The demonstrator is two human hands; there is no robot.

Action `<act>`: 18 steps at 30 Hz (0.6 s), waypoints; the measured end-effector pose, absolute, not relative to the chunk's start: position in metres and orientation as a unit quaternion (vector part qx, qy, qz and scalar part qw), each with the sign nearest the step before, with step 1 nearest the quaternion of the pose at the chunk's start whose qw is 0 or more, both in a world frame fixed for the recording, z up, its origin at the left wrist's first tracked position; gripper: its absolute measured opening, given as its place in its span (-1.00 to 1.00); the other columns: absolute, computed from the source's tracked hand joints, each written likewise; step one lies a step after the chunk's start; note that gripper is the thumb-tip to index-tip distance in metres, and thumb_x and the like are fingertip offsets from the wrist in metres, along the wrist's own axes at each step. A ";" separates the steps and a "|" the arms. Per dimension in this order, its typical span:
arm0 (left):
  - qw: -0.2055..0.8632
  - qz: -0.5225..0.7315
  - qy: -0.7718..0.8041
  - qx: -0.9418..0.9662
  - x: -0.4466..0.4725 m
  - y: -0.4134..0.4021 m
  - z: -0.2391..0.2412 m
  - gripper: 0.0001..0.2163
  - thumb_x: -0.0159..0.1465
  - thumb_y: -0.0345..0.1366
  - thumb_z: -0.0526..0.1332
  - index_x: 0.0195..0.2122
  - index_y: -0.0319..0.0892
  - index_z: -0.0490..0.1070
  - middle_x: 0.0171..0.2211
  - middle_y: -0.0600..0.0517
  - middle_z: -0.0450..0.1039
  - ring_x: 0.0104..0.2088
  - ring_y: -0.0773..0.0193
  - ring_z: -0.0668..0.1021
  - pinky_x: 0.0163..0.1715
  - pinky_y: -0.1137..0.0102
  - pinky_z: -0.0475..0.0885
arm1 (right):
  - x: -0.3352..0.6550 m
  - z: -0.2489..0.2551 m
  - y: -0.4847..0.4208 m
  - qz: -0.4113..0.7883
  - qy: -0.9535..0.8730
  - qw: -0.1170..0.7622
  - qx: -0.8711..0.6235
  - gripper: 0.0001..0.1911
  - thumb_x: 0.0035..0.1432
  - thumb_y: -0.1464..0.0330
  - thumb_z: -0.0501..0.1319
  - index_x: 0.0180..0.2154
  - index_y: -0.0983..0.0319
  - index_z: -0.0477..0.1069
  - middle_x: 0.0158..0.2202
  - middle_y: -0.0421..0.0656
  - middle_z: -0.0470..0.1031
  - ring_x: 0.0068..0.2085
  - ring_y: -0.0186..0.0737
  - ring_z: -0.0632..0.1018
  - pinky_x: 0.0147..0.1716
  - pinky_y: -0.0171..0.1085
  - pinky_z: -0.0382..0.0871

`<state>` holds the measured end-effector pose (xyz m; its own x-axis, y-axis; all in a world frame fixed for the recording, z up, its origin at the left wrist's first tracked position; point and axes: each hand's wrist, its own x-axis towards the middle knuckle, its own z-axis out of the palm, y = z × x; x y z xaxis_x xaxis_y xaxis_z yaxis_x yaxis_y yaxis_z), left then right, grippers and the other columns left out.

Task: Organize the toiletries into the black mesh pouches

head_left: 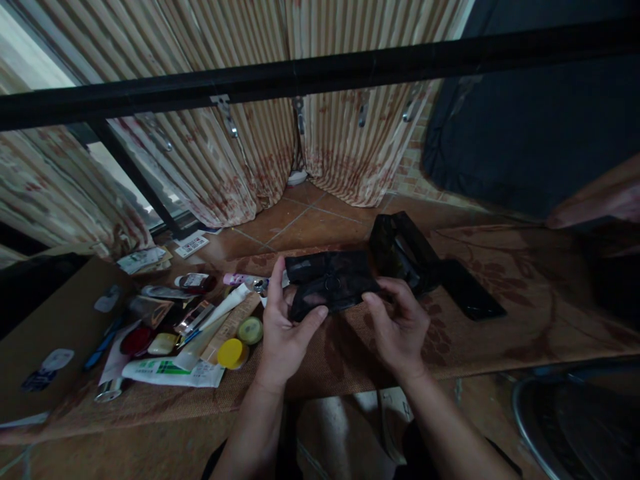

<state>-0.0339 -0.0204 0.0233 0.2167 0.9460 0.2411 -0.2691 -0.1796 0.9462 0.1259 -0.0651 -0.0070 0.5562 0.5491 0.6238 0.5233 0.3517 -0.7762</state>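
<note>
The black pouch (pixel 334 277) conceals several fingers of the left hand (pixel 285 333) behind it. At left, the cardboard box (pixel 60 320) is cut off by the edge; the lettering on the white tube (pixel 173 375) is too small to read. At right, a person's arm (pixel 603 195) is cut off, as is, nearer, a dark round-rimmed object (pixel 580 427), its kind unclear. The curtains (pixel 260 140) run past the far edge.
</note>
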 end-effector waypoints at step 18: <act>0.559 0.544 0.369 0.505 -0.028 -0.012 0.009 -0.56 -0.01 -0.31 0.49 -0.09 -0.15 0.46 -0.23 0.05 0.59 -0.23 0.27 0.60 -0.16 0.41 0.48 | 0.123 -0.006 -0.064 0.020 -0.452 0.679 -0.578 -0.87 0.17 0.29 0.30 -0.22 0.16 0.46 -0.26 -0.17 0.49 -0.22 -0.17 0.53 -0.19 -0.16 0.43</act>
